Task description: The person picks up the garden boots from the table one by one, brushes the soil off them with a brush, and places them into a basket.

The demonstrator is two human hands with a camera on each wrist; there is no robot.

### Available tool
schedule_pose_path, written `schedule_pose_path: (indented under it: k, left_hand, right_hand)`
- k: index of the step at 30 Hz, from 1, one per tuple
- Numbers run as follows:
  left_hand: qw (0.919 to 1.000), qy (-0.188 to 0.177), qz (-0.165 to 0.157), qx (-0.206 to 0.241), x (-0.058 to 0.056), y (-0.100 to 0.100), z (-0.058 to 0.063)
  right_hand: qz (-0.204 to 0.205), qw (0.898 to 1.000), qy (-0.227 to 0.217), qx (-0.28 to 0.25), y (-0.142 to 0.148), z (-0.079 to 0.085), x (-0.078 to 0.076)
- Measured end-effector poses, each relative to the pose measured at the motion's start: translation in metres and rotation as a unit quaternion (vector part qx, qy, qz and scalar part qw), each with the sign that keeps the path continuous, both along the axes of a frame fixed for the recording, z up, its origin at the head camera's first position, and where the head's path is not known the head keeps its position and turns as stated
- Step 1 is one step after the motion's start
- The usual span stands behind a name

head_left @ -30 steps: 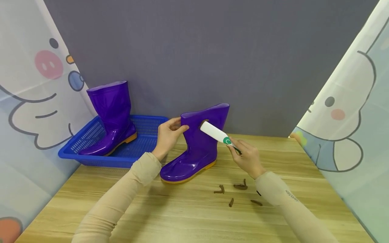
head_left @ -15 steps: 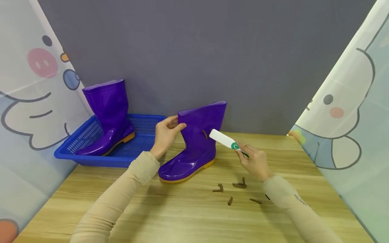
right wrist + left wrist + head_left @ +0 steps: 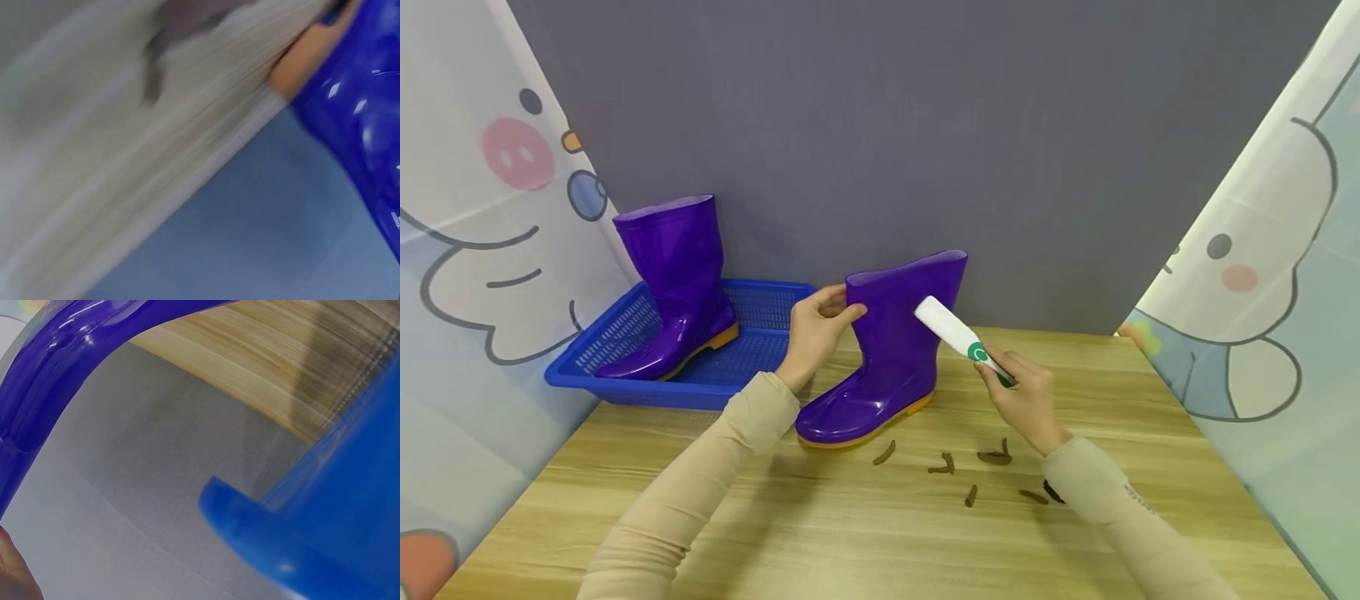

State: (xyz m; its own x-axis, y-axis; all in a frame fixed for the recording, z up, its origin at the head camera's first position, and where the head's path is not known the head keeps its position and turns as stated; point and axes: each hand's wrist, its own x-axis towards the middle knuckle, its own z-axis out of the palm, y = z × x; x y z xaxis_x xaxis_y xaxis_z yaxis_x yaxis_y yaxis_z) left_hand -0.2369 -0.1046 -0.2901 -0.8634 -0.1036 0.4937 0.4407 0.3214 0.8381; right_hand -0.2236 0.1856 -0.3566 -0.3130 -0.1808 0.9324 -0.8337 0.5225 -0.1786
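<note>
A purple rubber boot [image 3: 891,358] with a yellow sole stands upright on the wooden table. My left hand [image 3: 815,329] grips the front edge of its shaft near the top, thumb on the near side. My right hand [image 3: 1021,390] holds a white brush [image 3: 946,325] with a green handle, its white head overlapping the shaft in the head view. A curved brown piece [image 3: 885,452] lies close to the boot's sole, and several more brown pieces [image 3: 995,457] are scattered to its right. The right wrist view catches the boot [image 3: 356,125] and blurred table.
At left a blue plastic basket [image 3: 662,397] holds the matching purple boot [image 3: 670,267], which rises well above the rim. A grey panel [image 3: 910,133] stands behind the table. Printed cartoon curtains [image 3: 1232,333] hang at both sides. A dark bit [image 3: 1052,492] shows beside the right cuff.
A brown piece has come off the boot's shaft and dropped to the table. My right hand has shifted right with the brush. The left hand keeps its grip on the boot.
</note>
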Motion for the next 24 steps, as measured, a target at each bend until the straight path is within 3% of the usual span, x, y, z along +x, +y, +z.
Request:
schedule_pose_path:
  k: [3, 5, 9, 12, 15, 20, 24]
  left_hand:
    - [1.0000, 0.000, -0.005, 0.000, 0.001, 0.001, 0.000]
    - [1.0000, -0.002, -0.008, 0.000, 0.001, 0.002, 0.001]
    - [0.9999, -0.003, -0.014, 0.000, 0.002, 0.002, 0.002]
    - [0.9999, -0.002, -0.013, -0.001, 0.002, 0.002, 0.003]
    - [0.9999, -0.007, -0.011, -0.006, 0.002, 0.003, 0.004]
    - [0.9998, -0.015, -0.013, -0.007, 0.001, 0.004, 0.004]
    - [0.9998, -0.012, -0.012, -0.003, 0.000, 0.004, 0.004]
  right_hand:
    - [0.015, 0.995, -0.079, -0.052, -0.003, -0.001, 0.008]
    - [0.027, 0.985, -0.145, -0.091, -0.003, -0.001, 0.015]
    - [0.034, 0.943, -0.287, -0.166, 0.000, -0.001, 0.030]
    - [0.016, 0.915, -0.361, -0.183, 0.007, -0.004, 0.039]
    - [-0.001, 0.909, -0.385, -0.157, 0.016, -0.010, 0.044]
    - [-0.016, 0.921, -0.374, -0.109, 0.028, -0.021, 0.046]
    - [-0.026, 0.918, -0.386, -0.081, 0.036, -0.026, 0.049]
